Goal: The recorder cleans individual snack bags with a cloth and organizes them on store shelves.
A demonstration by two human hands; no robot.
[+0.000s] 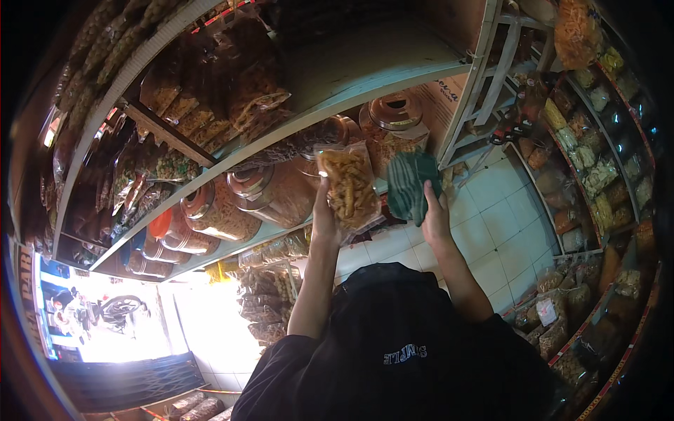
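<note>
My left hand (325, 216) grips a clear plastic bag (348, 184) of yellow-brown snack pieces by its near side, with the thumb on the front. A folded green striped cloth (413, 184) is in my right hand (436, 213), the thumb pressed on its face. The bag and the cloth are held up side by side with a small gap between them. Behind them stands a shelf with large snack jars; one wide-mouthed jar with a metal lid (395, 110) is just beyond the cloth. My fingers behind both items are mostly hidden.
More lidded jars (253, 181) line the shelf on the left. Above it, a wooden shelf edge (337, 108) runs across. Bagged snacks (595, 173) fill racks on the right. White floor tiles (489, 226) lie below, and a motorcycle (116, 310) stands outside a bright opening.
</note>
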